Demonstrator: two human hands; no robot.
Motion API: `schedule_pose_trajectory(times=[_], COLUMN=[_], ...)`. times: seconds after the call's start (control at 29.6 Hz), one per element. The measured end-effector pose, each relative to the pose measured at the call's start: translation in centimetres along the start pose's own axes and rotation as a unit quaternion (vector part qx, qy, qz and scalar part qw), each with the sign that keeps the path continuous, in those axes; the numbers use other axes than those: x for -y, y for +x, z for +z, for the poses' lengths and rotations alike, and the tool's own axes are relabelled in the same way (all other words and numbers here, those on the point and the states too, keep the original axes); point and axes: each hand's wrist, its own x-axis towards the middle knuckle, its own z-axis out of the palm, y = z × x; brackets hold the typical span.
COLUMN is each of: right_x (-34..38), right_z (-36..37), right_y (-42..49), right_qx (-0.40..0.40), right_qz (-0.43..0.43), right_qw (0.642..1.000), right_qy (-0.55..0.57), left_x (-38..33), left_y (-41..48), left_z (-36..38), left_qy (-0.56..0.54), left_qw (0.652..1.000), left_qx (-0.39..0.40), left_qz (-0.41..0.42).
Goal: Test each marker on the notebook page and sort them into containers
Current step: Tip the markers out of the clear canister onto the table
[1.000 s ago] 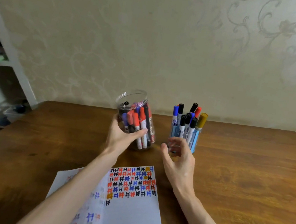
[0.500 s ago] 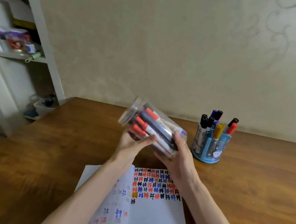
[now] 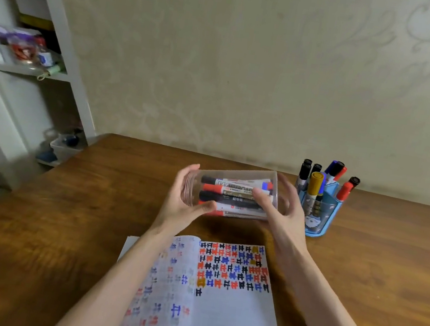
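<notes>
A clear plastic jar (image 3: 237, 176) lies on its side in the air above the table, its mouth to the left, with several red, black and blue markers (image 3: 231, 193) inside. My left hand (image 3: 182, 202) grips the mouth end and my right hand (image 3: 284, 215) grips the base end. Below them the open notebook (image 3: 227, 312) lies on the table, its page top covered with red, blue and black test marks. A blue pen holder (image 3: 320, 215) stands to the right with several capped markers upright in it.
The wooden table (image 3: 73, 225) reaches back to a patterned wall. A white shelf unit (image 3: 35, 71) with small items stands at the far left, past the table's left edge.
Both hands lifted the jar off the table and tipped it from upright to lying sideways. The view has swung left and down.
</notes>
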Motion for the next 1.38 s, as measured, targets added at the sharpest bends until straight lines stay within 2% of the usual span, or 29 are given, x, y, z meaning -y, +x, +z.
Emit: schedule_pose_trajectory(times=[0.2,0.34,0.57,0.98,1.08,1.38], right_x=[2.4,3.6,4.1,7.2,6.9,3.8], right_z=[0.7,2.0,3.0,1.6,1.9,3.9], right_y=[1.6,2.1,3.4,5.7,5.6,3.3], right_qx=[-0.004,0.022,0.034,0.047,0.049,0.033], right_qz=[-0.075,-0.123,-0.141,-0.192,-0.184,-0.14], right_qw=[0.996,0.989,0.984,0.963,0.966,0.986], right_qy=[-0.039,-0.08,-0.108,-0.184,-0.175,-0.087], left_x=[1.3,1.3,1.5,1.7,1.7,1.9], left_y=[0.7,0.6,0.8,0.7,0.8,0.2], left_z=[0.2,-0.2,-1.3,-1.6,-1.9,-4.1], left_qy=[0.048,0.054,0.082,0.125,0.155,0.195], left_qw=[0.998,0.998,0.995,0.991,0.987,0.978], left_qx=[0.038,0.025,0.024,0.024,0.017,0.044], left_qz=[-0.023,-0.035,-0.057,-0.041,-0.029,-0.061])
